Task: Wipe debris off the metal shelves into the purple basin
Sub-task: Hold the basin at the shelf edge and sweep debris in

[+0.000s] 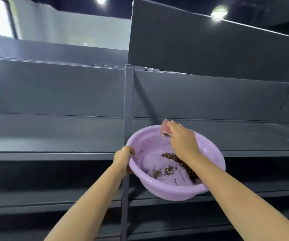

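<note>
At shelf edge (244,153) I see the purple basin (208,186) held just under the lip, tilted toward me. Left hand (123,159) grips its near-left rim; right hand (182,138) clutches a pink cloth (164,127) at the far rim, nearer the shelf. Debris (169,156) already lies in the basin.

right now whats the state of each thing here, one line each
round purple plastic basin: held up tilted against the shelf edge, brown debris inside
brown debris: lying in clumps on the basin floor
pink wiping cloth: bunched in the right hand at the basin's far rim
left hand: grip curled round the basin's near rim
right hand: grip closed on the cloth
grey metal shelves: bare, nothing stored on them
</note>
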A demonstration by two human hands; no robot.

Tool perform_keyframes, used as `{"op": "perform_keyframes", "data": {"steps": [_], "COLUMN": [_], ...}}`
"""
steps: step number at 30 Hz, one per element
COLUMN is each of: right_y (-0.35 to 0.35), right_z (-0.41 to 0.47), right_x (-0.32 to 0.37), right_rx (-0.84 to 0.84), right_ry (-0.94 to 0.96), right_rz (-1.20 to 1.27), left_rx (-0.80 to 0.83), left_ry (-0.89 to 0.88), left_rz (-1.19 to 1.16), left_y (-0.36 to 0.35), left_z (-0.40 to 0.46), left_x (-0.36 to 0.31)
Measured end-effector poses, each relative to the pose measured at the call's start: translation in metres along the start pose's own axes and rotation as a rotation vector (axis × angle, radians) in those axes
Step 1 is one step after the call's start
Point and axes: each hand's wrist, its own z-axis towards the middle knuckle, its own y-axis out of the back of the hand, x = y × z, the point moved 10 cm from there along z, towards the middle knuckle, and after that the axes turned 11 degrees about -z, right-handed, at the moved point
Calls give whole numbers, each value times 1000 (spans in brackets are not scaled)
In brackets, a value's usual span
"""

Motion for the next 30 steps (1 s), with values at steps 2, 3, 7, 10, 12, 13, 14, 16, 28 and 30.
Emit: {"op": "perform_keyframes", "data": {"steps": [2, 3, 7, 10, 12, 13, 14, 16, 28, 30], "right_y": [-7, -11, -36, -54, -66, -71, -77, -82, -168, -183], "right_z": [-5, -8, -23, -40, -55, -62, -68, -74, -65, -52], "right_x": [36, 56, 143, 220, 274, 302, 331, 384, 657, 700], "right_rx": [27, 41, 116, 169, 216, 240, 264, 288, 458, 456], "right_ry": [1, 9, 15, 41, 67, 95, 136, 231, 524, 569], "right_rz": [4, 1, 45, 119, 167, 185, 200, 218, 495, 512], "left_rx": [7, 2, -91, -195, -299, -352, -401, -488, -997, -1057], "left_ry": [32, 40, 57, 59, 58, 54, 43, 16, -79, -100], "left_rz": [29, 43, 94, 79, 46, 34, 20, -22, -346, -357], "left_y": [40, 62, 170, 259, 323, 354, 384, 437, 686, 717], "left_z": [-14, -22, -62, -96, -119, -132, -144, -167, -247, -242], "left_x": [5, 6, 6, 5, 4, 3, 1, -7, -22, -33]}}
